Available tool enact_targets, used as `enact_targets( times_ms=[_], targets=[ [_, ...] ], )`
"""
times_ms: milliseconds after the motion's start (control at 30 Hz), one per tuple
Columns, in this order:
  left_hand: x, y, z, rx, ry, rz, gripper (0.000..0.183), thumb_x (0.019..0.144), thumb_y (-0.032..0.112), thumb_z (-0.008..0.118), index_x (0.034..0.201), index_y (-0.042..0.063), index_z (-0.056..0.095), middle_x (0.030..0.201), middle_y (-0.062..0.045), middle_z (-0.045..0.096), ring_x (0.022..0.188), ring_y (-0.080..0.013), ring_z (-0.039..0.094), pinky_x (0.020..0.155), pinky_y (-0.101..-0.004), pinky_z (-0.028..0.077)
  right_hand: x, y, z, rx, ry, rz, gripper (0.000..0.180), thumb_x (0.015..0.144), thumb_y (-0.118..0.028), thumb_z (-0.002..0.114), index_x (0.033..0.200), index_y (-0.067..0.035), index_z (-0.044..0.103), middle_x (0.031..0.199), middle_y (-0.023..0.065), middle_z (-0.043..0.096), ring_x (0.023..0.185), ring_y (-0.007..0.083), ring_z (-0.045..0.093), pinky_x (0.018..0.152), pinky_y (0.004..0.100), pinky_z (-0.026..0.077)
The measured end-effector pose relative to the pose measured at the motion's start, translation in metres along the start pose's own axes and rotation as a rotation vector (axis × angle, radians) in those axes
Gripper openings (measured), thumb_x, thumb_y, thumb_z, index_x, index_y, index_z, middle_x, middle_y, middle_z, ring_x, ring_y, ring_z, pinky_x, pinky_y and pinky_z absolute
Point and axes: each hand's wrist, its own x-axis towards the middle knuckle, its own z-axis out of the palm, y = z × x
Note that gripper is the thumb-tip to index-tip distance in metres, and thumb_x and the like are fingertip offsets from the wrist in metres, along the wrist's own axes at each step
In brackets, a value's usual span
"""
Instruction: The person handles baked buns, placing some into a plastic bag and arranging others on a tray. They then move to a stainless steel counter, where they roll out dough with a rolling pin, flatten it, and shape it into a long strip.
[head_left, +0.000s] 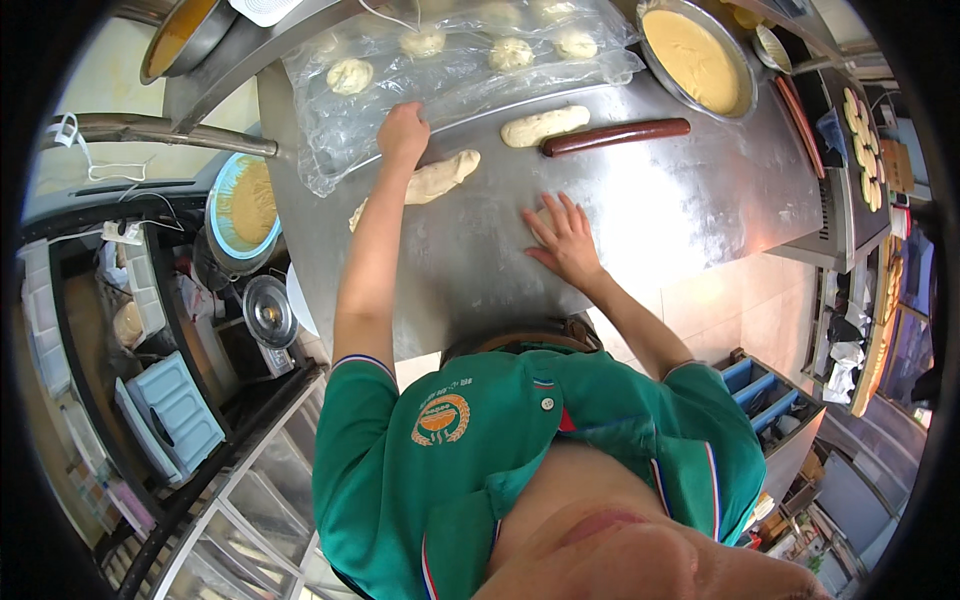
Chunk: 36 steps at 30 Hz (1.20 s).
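Observation:
My left hand (403, 135) is curled at the near edge of a clear plastic sheet (330, 135), its fingertips partly hidden, seemingly pinching the sheet. Under the sheet lie several round dough pieces (349, 76). Below my left forearm a long dough piece (442, 178) rests on the steel table (465, 262), partly covered by the arm. My right hand (562, 236) is spread palm down over a small pale dough piece (541, 225), mostly hidden by the fingers. Beyond it, a speckled dough log (545, 126) lies beside a dark red-brown rolling pin (615, 137).
A steel bowl of yellow batter or filling (694, 60) stands at the back right. Left of the table is a blue-rimmed tub of brownish filling (251, 202). At the far right, shaped dough pieces (862, 150) lie on a dark tray. A metal rail (180, 133) reaches the table's left side.

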Motion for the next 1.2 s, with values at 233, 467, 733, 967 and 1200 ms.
enact_targets(
  times_ms=[233, 467, 733, 967, 1200],
  targets=[
    [0.029, 0.070, -0.066, -0.318, 0.509, 0.240, 0.007, 0.091, 0.013, 0.062, 0.091, 0.012, 0.069, 0.103, -0.006, 0.068, 0.084, -0.0326, 0.067, 0.070, -0.0433, 0.053, 0.072, 0.044, 0.053, 1.324, -0.220, 0.676, 0.040, 0.093, -0.033, 0.070, 0.126, -0.012, 0.061, 0.119, 0.0105, 0.063, 0.111, 0.0240, 0.062, 0.087, 0.0374, 0.054],
    [0.021, 0.080, -0.087, -0.425, 0.592, 0.483, 0.009, 0.086, 0.006, 0.069, 0.095, 0.008, 0.071, 0.107, -0.002, 0.069, 0.092, -0.0258, 0.066, 0.084, -0.0374, 0.054, 0.283, 0.072, 0.080, 0.489, 0.095, 0.162, 0.035, 0.087, -0.031, 0.072, 0.115, -0.010, 0.070, 0.115, 0.0112, 0.071, 0.108, 0.0312, 0.066, 0.088, 0.0411, 0.054],
    [-0.052, 0.036, -0.070, -0.602, 0.412, 0.390, 0.035, 0.088, 0.017, 0.072, 0.120, 0.006, 0.065, 0.132, -0.013, 0.059, 0.117, -0.0301, 0.060, 0.105, -0.0505, 0.044, 0.254, 0.024, 0.077, 0.170, 0.130, -0.157, 0.057, 0.087, -0.042, 0.068, 0.134, -0.011, 0.059, 0.142, 0.0205, 0.051, 0.133, 0.0392, 0.047, 0.109, 0.0533, 0.037],
    [-0.103, -0.013, 0.016, 0.083, 0.111, 0.637, 0.063, 0.085, 0.047, 0.073, 0.133, 0.009, 0.059, 0.131, -0.014, 0.059, 0.115, -0.0324, 0.060, 0.096, -0.0503, 0.049, 0.031, 0.034, 0.058, 0.306, -0.437, -0.215, 0.080, 0.090, -0.043, 0.067, 0.156, -0.015, 0.032, 0.163, 0.0168, 0.024, 0.150, 0.0363, 0.025, 0.121, 0.0542, 0.024],
    [-0.080, -0.025, 0.057, -0.094, -0.027, 0.355, 0.047, 0.088, 0.043, 0.072, 0.123, 0.013, 0.065, 0.112, -0.012, 0.066, 0.091, -0.0349, 0.068, 0.073, -0.0469, 0.053, -0.008, 0.169, 0.048, 0.212, -0.161, 0.066, 0.061, 0.090, -0.028, 0.070, 0.144, -0.008, 0.048, 0.145, 0.0186, 0.050, 0.138, 0.0391, 0.042, 0.116, 0.0480, 0.034]
  ],
)
